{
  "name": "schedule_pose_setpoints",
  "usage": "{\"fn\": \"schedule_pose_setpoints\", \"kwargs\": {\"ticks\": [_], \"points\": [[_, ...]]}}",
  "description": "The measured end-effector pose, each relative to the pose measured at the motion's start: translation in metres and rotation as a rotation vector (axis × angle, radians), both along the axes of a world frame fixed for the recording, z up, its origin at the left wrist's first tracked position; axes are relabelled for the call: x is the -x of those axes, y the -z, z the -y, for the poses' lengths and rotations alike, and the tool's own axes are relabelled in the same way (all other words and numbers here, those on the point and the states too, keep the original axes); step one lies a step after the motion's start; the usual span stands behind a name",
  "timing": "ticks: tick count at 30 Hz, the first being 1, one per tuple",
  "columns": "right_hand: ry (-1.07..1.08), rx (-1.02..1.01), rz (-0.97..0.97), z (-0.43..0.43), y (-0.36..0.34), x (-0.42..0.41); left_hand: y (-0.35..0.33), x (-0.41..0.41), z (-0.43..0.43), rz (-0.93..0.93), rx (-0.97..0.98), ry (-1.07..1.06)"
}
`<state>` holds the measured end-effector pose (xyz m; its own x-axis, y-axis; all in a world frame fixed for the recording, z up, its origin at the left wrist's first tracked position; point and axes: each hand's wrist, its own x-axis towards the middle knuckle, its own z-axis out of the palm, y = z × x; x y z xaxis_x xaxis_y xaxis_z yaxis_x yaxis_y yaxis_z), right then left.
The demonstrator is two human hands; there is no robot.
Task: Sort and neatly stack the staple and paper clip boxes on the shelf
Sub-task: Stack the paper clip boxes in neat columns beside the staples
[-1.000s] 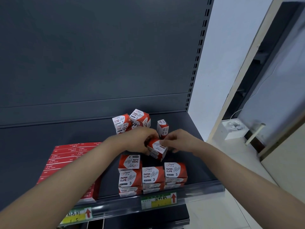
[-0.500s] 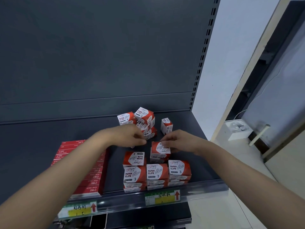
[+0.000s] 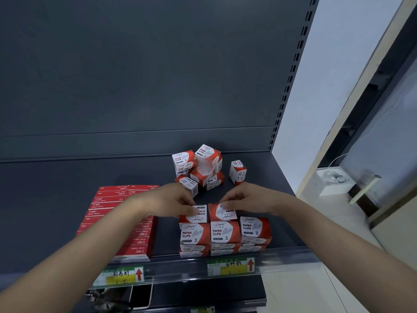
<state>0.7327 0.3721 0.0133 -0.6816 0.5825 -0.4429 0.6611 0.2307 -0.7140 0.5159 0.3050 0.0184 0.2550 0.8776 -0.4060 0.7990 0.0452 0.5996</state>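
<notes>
Boxes (image 3: 222, 214) in left hand (image 3: 173, 201), right hand (image 3: 246, 196)

Loose box heap (image 3: 199, 169) behind stacks (image 3: 225, 236)

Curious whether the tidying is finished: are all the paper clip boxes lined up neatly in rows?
No, several paper clip boxes lie tumbled at odd angles in a heap at the back of the shelf.

Glossy card boxes (image 3: 195, 233), seemingly matt metal shelf (image 3: 67, 188)
</notes>
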Motion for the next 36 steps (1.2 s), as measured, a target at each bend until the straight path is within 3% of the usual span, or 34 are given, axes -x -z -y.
{"fn": "schedule_pose_setpoints", "kwargs": {"ticks": [4, 8, 11, 15, 18, 21, 24, 27, 31, 36], "points": [[-0.034, -0.053, 0.019, 0.001, -0.001, 0.001, -0.004, -0.001, 0.002, -0.061, -0.008, 0.024], [0.227, -0.345, -0.131, -0.018, -0.007, -0.004, -0.021, 0.000, -0.009, -0.100, -0.438, -0.219], [0.344, -0.632, -0.029, -0.041, -0.010, -0.005, -0.033, -0.011, -0.029, -0.121, -0.717, -0.395], [0.148, -0.633, 0.153, -0.060, 0.003, 0.003, -0.031, -0.033, -0.066, -0.313, -0.662, -0.431], [0.049, -0.680, 0.198, -0.068, 0.016, 0.005, -0.023, -0.041, -0.087, -0.496, -0.594, -0.395], [0.049, -0.707, 0.203, -0.069, 0.018, 0.001, -0.017, -0.043, -0.094, -0.567, -0.601, -0.361], [0.128, -0.682, 0.087, -0.066, 0.015, -0.013, -0.022, -0.044, -0.085, -0.449, -0.675, -0.382], [0.213, -0.479, -0.074, -0.055, 0.011, -0.032, -0.036, -0.045, -0.065, -0.300, -0.694, -0.374], [0.247, -0.109, -0.192, -0.031, 0.016, -0.047, -0.044, -0.042, -0.038, -0.131, -0.481, -0.245], [0.222, -0.028, -0.193, -0.017, 0.020, -0.051, -0.038, -0.039, -0.023, -0.009, -0.292, -0.184]]}}
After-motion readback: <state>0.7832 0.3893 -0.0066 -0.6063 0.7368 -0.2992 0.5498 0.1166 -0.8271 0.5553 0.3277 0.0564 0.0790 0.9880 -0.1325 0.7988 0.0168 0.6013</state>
